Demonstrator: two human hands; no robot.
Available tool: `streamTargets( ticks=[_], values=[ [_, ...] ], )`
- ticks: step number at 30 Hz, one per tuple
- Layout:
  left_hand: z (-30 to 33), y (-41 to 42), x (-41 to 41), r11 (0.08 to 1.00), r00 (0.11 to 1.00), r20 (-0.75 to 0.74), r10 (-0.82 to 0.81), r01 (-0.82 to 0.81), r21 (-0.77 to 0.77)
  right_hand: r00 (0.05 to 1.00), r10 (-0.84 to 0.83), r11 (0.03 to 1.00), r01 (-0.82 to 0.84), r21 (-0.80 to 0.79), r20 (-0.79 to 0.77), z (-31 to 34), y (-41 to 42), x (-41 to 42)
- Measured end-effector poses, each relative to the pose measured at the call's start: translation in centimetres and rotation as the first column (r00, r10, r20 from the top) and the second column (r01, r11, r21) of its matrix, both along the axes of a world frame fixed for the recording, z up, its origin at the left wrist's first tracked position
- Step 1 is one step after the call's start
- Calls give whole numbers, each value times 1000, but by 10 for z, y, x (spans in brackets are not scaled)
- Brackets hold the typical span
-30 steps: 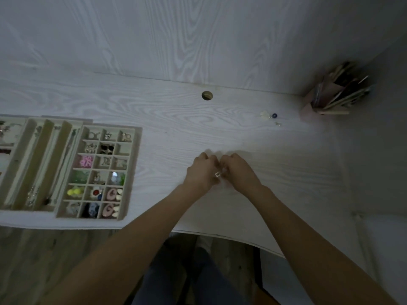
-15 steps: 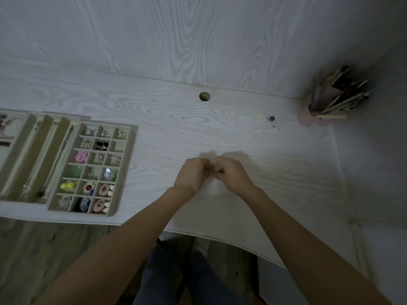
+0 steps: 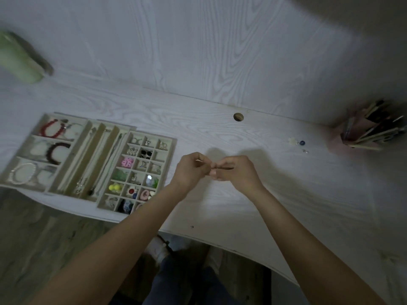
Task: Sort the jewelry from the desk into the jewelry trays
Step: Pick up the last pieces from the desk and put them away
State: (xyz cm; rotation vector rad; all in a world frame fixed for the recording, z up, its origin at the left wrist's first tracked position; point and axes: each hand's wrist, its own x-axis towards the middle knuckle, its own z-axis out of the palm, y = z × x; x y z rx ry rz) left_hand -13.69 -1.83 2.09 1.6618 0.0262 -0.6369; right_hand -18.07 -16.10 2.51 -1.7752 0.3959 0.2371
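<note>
My left hand (image 3: 191,170) and my right hand (image 3: 236,171) meet fingertip to fingertip above the white desk (image 3: 220,139), pinching a tiny jewelry piece (image 3: 213,170) that their fingers mostly hide. To the left lies a small-compartment tray (image 3: 171,143) with earrings and charms. Further left sit a long-slot tray (image 3: 97,155) with chains and a bracelet tray (image 3: 33,137) with red, dark and white bracelets. A few loose beads (image 3: 297,143) lie on the desk at the right.
A pink holder (image 3: 361,135) full of pens stands in the back right corner. A green cylinder (image 3: 17,60) is at the far left by the wall. A cable hole (image 3: 238,117) sits in the desk near the wall. The desk's curved front edge runs below my forearms.
The view has shifted, so the bracelet tray and the green cylinder now show at the left. Both hands stay together on the small piece, at almost the same spot over the desk.
</note>
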Motion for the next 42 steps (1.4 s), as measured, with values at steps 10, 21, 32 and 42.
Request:
streamTargets(
  ticks=[10, 21, 32, 42],
  values=[
    [8, 108, 36, 998, 998, -15, -56, 57, 33, 986, 165, 950, -159, -267, -3, 4, 97, 46],
    [-4, 180, 70, 989, 997, 61, -40, 30, 142, 983, 185, 947, -177, -269, 6, 1, 164, 79],
    [-19, 221, 76, 774, 842, 321, -433, 165, 611, 910, 403, 723, -382, -575, -99, -30, 193, 81],
    [-26, 226, 78, 615, 743, 267, -614, 238, 752, 855, 456, 435, -455, -777, -246, -39, 204, 73]
  ],
)
